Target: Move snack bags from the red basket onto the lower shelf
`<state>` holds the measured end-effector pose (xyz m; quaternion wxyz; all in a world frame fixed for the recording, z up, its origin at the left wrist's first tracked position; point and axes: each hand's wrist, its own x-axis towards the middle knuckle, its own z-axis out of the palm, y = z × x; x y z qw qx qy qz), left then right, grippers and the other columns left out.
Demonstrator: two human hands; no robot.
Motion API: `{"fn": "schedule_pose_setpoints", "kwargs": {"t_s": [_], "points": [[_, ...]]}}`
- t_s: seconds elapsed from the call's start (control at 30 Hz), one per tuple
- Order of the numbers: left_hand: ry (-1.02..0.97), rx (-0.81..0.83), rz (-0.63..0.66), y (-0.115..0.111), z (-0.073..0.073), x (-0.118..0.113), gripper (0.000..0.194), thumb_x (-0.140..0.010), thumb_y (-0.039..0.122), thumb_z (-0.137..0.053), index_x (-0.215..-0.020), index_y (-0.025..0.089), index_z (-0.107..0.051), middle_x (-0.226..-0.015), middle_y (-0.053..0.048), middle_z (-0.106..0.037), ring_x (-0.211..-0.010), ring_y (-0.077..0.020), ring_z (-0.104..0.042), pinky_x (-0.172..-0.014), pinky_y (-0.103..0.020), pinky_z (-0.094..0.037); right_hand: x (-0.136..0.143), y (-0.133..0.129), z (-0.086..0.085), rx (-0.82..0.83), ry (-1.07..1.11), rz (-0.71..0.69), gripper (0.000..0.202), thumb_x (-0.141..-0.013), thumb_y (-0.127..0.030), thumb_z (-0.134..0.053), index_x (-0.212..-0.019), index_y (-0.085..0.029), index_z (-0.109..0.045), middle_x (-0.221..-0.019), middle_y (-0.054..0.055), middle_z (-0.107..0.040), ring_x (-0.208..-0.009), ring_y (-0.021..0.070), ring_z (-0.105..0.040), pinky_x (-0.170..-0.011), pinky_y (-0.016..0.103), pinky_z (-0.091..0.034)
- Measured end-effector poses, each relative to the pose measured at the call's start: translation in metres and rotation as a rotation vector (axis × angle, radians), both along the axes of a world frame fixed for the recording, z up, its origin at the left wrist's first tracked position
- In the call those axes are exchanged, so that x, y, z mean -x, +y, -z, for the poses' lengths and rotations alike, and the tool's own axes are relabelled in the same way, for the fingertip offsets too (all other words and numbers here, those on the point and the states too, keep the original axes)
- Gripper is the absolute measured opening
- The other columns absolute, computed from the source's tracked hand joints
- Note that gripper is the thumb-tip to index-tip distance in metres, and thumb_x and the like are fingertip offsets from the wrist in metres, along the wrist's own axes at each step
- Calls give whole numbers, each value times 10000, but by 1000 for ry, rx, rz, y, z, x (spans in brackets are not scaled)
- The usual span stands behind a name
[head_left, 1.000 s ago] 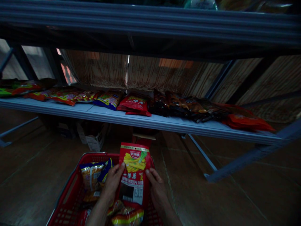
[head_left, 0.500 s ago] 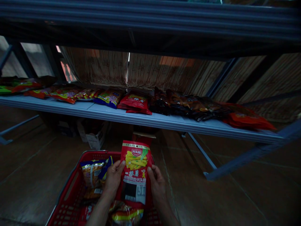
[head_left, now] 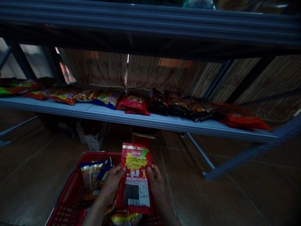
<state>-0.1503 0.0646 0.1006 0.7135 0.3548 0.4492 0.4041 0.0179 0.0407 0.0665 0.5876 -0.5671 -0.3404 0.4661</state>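
A red snack packet with yellow sticks pictured on its front is held upright between both hands, its printed face toward me. My left hand pinches the packet's left edge with the thumb on the front. On the right edge, my right hand grips it the same way, fingers behind. Below and behind the packet stands a red shopping basket. Inside it lie a blue-and-clear snack bag and a yellow-banded bag, partly covered by my forearms and the packet.
A blue metal shelf crosses the view, bearing a row of snack bags, among them red packets and dark bags. Another shelf board hangs above. Cardboard boxes stand on the floor beneath. A slanted shelf leg is at right.
The packet has tipped slightly and sunk a little, so its lower printed panel shows more fully. Both hands keep their hold. The view has shifted slightly.
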Motion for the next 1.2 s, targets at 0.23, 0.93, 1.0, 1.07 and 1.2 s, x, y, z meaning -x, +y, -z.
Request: {"fn": "schedule_pose_setpoints", "kwargs": {"t_s": [0.23,0.93,1.0,1.07,1.2], "points": [[287,-228,-91,4,0,6,473,-687,551,-551,-853,123,-664,-743,-44,-709,-695,-204,-630,-632,-280,-475,4,-13,1,-237,-732,61,321,-788,-322,-523,-1088,-209,-527,-1086,106,-594,-1018,233,-557,-889,417,-459],[584,-536,-275,-29,-22,-5,358,-835,432,-407,-937,180,-639,-1038,-95,-652,-987,-215,-589,-887,-353,-450,34,-45,-37,77,523,-168,749,-593,-327,-754,-1255,-229,-418,-997,86,-699,-936,283,-640,-861,454,-472],[564,-378,-314,-25,-18,2,376,-793,466,-473,-989,181,-619,-1101,-106,-627,-1049,-248,-560,-927,-401,-418,28,-44,-41,105,551,-162,678,-585,-314,-765,-1191,-222,-476,-954,81,-712,-924,278,-646,-849,457,-476],[413,-174,-228,-23,-17,9,421,-750,477,-539,-1047,186,-602,-1148,-112,-613,-1088,-261,-546,-933,-408,-416,21,-44,-46,103,561,-214,600,-595,-312,-762,-1132,-203,-517,-965,92,-708,-926,275,-646,-847,463,-476],[-71,7,61,-28,-21,15,494,-673,417,-667,-1086,154,-597,-1130,-136,-631,-1018,-266,-598,-868,-384,-472,17,-44,-59,61,554,-304,559,-619,-319,-747,-1113,-174,-529,-1016,122,-686,-954,287,-634,-842,472,-479]]}}
